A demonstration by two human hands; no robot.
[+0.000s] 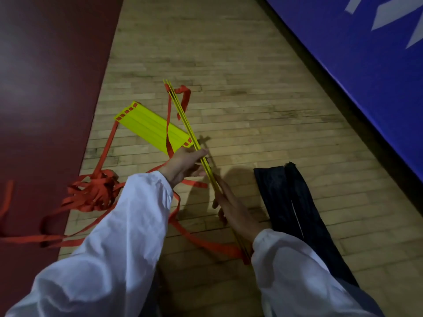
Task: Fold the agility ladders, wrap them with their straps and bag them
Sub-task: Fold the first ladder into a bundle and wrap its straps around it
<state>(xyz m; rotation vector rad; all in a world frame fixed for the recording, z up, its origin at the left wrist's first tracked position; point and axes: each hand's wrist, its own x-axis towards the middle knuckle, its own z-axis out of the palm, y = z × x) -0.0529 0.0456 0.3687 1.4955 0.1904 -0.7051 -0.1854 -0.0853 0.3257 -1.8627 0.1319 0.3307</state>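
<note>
The floor (229, 65) is pale wooden strip boarding, scuffed and darkened in patches, and it runs up the middle of the view in dim, uneven light with soft shadows lying on the boards. On the left it meets a glossy dark red painted area (45, 76) along a straight edge. On the right rises a blue panel (366, 65) bearing white shapes (389, 17), with a dark band (373, 138) along its foot.
</note>
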